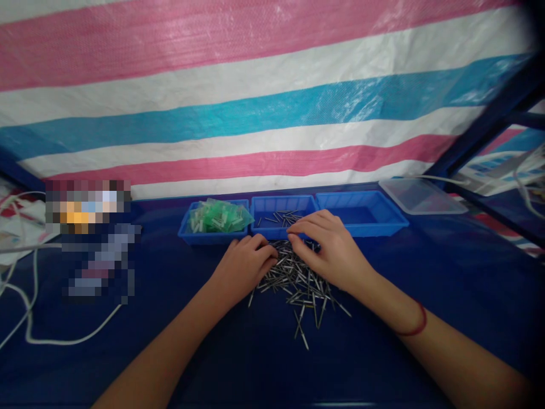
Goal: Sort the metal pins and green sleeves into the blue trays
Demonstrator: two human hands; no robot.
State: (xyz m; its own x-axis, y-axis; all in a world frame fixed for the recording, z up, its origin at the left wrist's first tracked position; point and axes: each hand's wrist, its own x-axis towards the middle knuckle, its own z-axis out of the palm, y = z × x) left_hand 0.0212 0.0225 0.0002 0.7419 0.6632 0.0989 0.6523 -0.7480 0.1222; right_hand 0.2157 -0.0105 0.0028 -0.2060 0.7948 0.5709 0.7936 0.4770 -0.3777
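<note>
A heap of thin metal pins [298, 287] lies on the dark blue table [383, 352]. My left hand [244, 264] rests on the heap's left edge with its fingers curled over some pins. My right hand [330, 244] lies over the heap's far side, fingers bent down and pressed together among the pins. What either hand actually holds is hidden. Just beyond the hands stands a row of three blue trays: the left tray [187, 230] holds green plastic pieces [219, 216], the middle tray [276, 204] holds a few pins, the right tray [374, 224] looks bare.
A clear plastic lid [421, 196] lies at the back right. White cables [63, 339] loop across the table's left side beside a blurred-out object [91, 238]. A striped pink, white and blue tarp [255, 91] hangs behind. A dark blue frame post [485, 125] slants at right.
</note>
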